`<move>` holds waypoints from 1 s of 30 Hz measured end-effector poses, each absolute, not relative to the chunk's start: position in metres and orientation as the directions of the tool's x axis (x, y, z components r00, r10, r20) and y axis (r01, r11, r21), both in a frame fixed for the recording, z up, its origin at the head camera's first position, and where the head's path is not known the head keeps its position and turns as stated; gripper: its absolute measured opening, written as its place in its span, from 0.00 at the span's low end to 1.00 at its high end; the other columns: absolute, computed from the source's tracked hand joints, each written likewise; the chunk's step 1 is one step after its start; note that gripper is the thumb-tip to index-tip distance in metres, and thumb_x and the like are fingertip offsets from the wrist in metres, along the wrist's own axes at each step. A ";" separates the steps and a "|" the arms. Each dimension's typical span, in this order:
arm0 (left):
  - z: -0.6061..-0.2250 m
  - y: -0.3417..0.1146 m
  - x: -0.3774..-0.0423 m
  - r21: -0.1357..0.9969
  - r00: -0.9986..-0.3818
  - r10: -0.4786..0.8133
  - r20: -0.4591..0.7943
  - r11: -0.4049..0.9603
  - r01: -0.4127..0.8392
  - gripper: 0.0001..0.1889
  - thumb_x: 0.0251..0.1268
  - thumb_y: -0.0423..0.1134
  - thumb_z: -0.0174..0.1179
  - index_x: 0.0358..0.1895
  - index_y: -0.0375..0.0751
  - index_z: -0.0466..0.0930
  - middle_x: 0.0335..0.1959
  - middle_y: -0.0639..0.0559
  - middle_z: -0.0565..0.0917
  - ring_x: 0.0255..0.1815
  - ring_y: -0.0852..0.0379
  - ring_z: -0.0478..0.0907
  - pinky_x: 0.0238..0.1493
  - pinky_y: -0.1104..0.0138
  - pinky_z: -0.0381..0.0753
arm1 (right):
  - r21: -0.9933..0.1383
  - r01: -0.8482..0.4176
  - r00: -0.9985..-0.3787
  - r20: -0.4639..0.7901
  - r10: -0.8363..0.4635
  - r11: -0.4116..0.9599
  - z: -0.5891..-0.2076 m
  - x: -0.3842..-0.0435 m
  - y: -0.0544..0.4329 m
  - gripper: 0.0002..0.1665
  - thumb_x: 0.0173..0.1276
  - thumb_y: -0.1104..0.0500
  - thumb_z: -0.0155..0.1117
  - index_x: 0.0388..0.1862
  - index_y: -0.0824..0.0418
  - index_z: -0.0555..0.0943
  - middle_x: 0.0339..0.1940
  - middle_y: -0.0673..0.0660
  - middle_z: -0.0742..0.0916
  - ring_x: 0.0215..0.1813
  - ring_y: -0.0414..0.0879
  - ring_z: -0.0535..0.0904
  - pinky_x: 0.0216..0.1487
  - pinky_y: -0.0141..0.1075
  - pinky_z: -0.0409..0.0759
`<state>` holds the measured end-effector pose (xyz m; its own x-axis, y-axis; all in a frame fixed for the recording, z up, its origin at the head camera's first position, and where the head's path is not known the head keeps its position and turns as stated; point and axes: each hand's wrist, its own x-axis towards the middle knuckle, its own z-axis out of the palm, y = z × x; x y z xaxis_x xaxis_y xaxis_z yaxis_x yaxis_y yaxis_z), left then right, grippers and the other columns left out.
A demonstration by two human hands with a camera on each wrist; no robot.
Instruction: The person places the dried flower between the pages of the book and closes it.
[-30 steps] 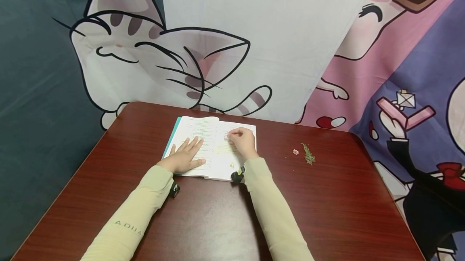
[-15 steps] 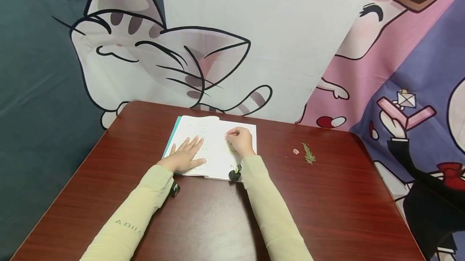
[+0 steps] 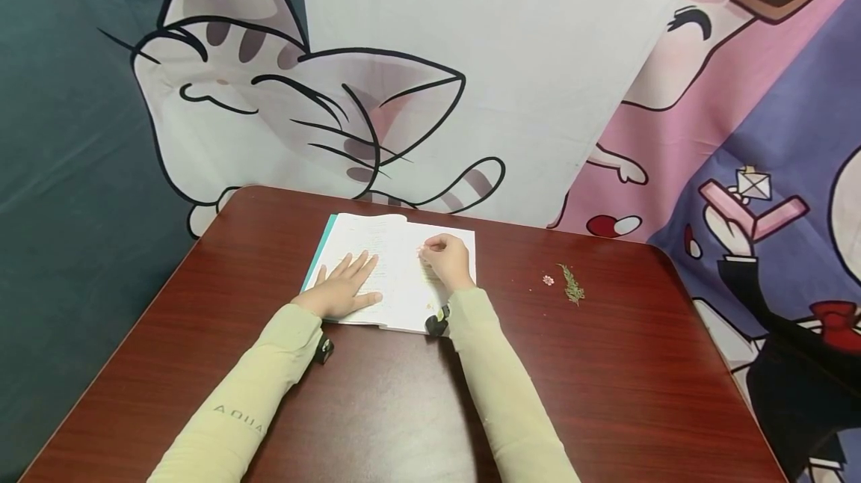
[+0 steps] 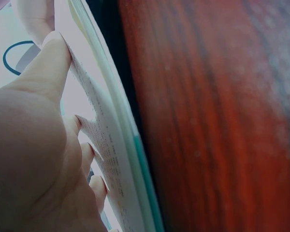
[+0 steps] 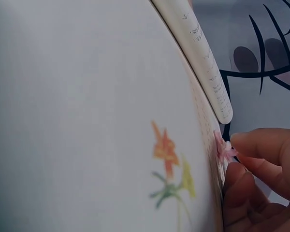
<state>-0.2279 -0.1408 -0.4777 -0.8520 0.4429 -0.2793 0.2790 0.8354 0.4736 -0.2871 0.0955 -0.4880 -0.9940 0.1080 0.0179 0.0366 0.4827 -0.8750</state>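
Note:
An open book [image 3: 400,311] with a teal cover edge lies on the table. My left hand [image 3: 339,294] rests spread on its left page; in the left wrist view the thumb and fingertips touch the printed paper [image 4: 99,125]. Over the right page, my right hand [image 3: 449,260] pinches a small pink flower [image 5: 225,147] between thumb and fingers. In the right wrist view the flower is at the page surface, partly covered by the fingertips. Orange and yellow flowers [image 5: 168,154] with green stems show on that page, apparently printed.
To the right of the book, a small pink flower [image 3: 548,280] and a green leafy sprig [image 3: 572,285] lie on the brown table [image 3: 605,363], with tiny specks around them. A cartoon-printed cloth [image 3: 511,57] hangs behind the table's far edge.
My right hand has shifted slightly left over the page since a second ago, then stays almost in place. The left hand keeps its position on the left page.

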 end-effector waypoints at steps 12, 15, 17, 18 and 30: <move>-0.486 -0.144 -0.231 0.479 -0.856 0.437 -0.275 0.835 0.272 0.46 0.75 0.69 0.44 0.84 0.48 0.40 0.85 0.45 0.38 0.83 0.38 0.30 0.72 0.33 0.24 | -0.861 -0.016 -0.991 0.082 0.107 0.508 -0.476 -0.278 0.110 0.07 0.66 0.63 0.65 0.40 0.61 0.87 0.33 0.56 0.87 0.33 0.47 0.81 0.36 0.36 0.79; -0.490 -0.145 -0.232 0.487 -0.856 0.442 -0.268 0.829 0.275 0.46 0.74 0.70 0.44 0.84 0.49 0.40 0.85 0.46 0.38 0.83 0.39 0.30 0.72 0.33 0.24 | -0.864 -0.039 -0.989 0.106 0.106 0.503 -0.475 -0.275 0.115 0.06 0.67 0.63 0.65 0.39 0.61 0.87 0.33 0.56 0.87 0.33 0.46 0.83 0.37 0.36 0.81; -0.492 -0.146 -0.233 0.495 -0.855 0.447 -0.264 0.824 0.277 0.46 0.74 0.69 0.45 0.84 0.49 0.40 0.85 0.46 0.38 0.83 0.39 0.30 0.72 0.32 0.23 | -0.876 -0.051 -0.988 0.114 0.104 0.479 -0.473 -0.272 0.119 0.06 0.68 0.64 0.64 0.40 0.62 0.87 0.33 0.57 0.87 0.32 0.46 0.83 0.37 0.35 0.81; -0.493 -0.146 -0.234 0.492 -0.855 0.446 -0.265 0.825 0.278 0.46 0.74 0.68 0.45 0.84 0.49 0.40 0.85 0.46 0.38 0.83 0.39 0.30 0.72 0.32 0.23 | -0.883 -0.057 -0.987 0.119 0.104 0.466 -0.473 -0.271 0.121 0.06 0.68 0.64 0.64 0.40 0.63 0.87 0.33 0.57 0.87 0.31 0.46 0.83 0.36 0.35 0.81; -0.483 -0.142 -0.231 0.474 -0.853 0.440 -0.282 0.837 0.274 0.45 0.76 0.65 0.46 0.84 0.46 0.40 0.84 0.43 0.39 0.83 0.37 0.31 0.72 0.32 0.26 | -0.887 -0.042 -0.984 0.117 0.135 0.461 -0.467 -0.243 0.143 0.10 0.70 0.63 0.62 0.45 0.65 0.86 0.37 0.60 0.87 0.34 0.49 0.82 0.33 0.35 0.79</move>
<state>-0.2306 -0.1421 -0.4833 -0.8528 0.4395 -0.2820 0.2744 0.8366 0.4742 -0.2433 0.1431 -0.4668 -0.9840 0.1348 0.1167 -0.0421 0.4605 -0.8866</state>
